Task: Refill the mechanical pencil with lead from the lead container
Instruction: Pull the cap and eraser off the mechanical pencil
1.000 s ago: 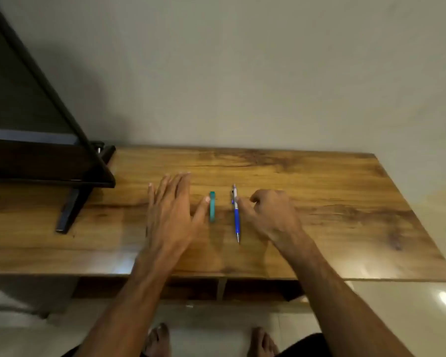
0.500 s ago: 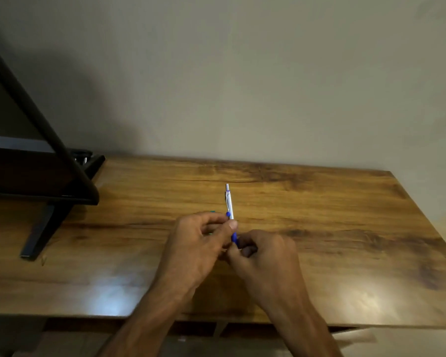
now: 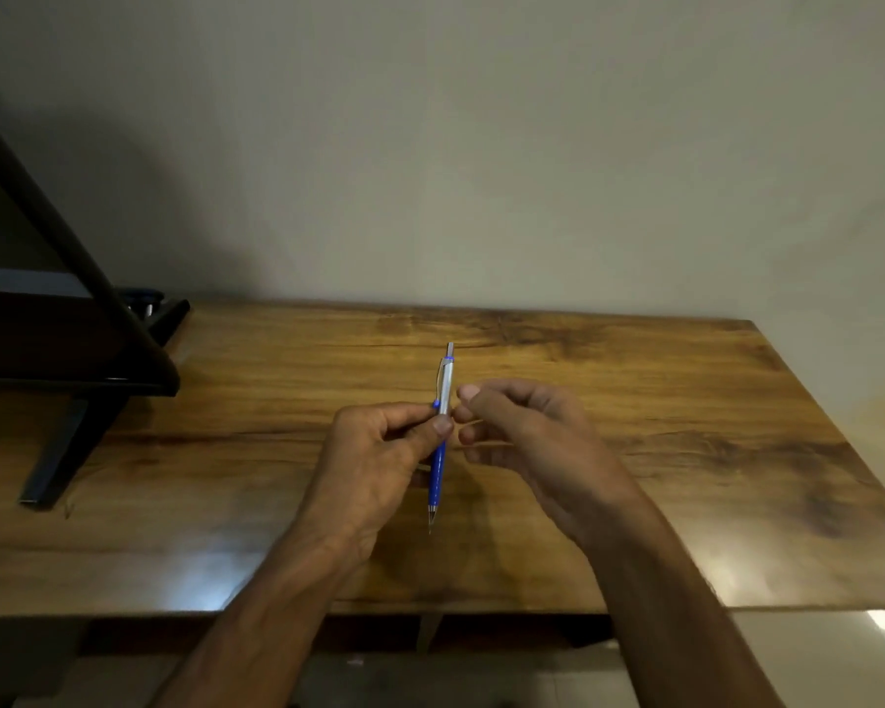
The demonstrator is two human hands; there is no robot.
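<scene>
While the left hand (image 3: pixel 379 452) pinches the mechanical pencil (image 3: pixel 441 431) between thumb and forefinger at the join of silver upper barrel and blue lower barrel, the pencil stands lifted over the worktop (image 3: pixel 660 452), cap end toward 12 o'clock and metal tip toward 6 o'clock, tilted only slightly; the left forearm comes in from 7 o'clock, wrist bent a little, the other fingers curled under the palm; the right hand (image 3: pixel 527 436) sits just beside the pencil at its 3 o'clock, fingers loosely curled and empty, thumb and forefinger tips close to the silver barrel, though whether they touch it I cannot tell; the right forearm runs in from 5 o'clock; both hands hover near the middle of the wooden worktop; the lead container does not show, perhaps hidden beneath the left hand; at 9 o'clock a dark screen (image 3: pixel 47 339) on a black stand (image 3: pixel 57 452) rests on the worktop, well apart from the hands; a plain wall (image 3: pixel 481 145) rises behind at 12 o'clock.
</scene>
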